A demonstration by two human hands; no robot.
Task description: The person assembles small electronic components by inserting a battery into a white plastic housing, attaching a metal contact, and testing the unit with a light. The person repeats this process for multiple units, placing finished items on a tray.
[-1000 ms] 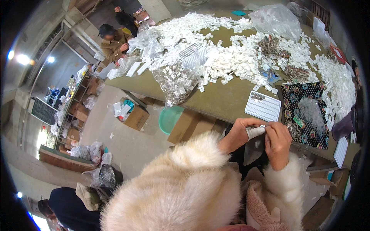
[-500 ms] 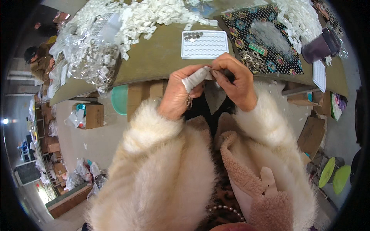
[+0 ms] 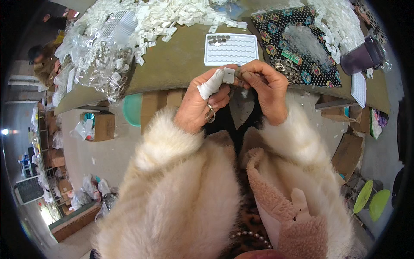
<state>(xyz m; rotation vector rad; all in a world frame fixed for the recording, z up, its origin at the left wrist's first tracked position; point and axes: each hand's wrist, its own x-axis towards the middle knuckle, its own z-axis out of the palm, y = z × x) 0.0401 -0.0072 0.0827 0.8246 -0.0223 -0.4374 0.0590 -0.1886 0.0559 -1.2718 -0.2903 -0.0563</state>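
My left hand point(image 3: 192, 98) is closed, its thumb wrapped in a white cover point(image 3: 211, 85). Between that thumb and the fingers I grip a small white card point(image 3: 229, 76) with a dark slot in it. Close beside the card, my right hand point(image 3: 271, 88) has thumb and forefinger pinched together. What they pinch is too small to make out. Just beyond both hands lies a white ridged tray point(image 3: 237, 56) on the table, with several small round greyish pieces point(image 3: 217, 40) in its far left corner.
White cards point(image 3: 172, 17) are heaped along the far side of the olive table point(image 3: 168, 64). Clear bags of small parts point(image 3: 108, 64) lie left. A patterned black cloth point(image 3: 317, 71) holds metal rings point(image 3: 286, 70); a dark tumbler point(image 3: 362, 56) stands right. A person point(image 3: 45, 69) is far left.
My left hand has turned, so the white card's face and slot now show. My right hand has shifted slightly right, leaving the card's edge more visible.
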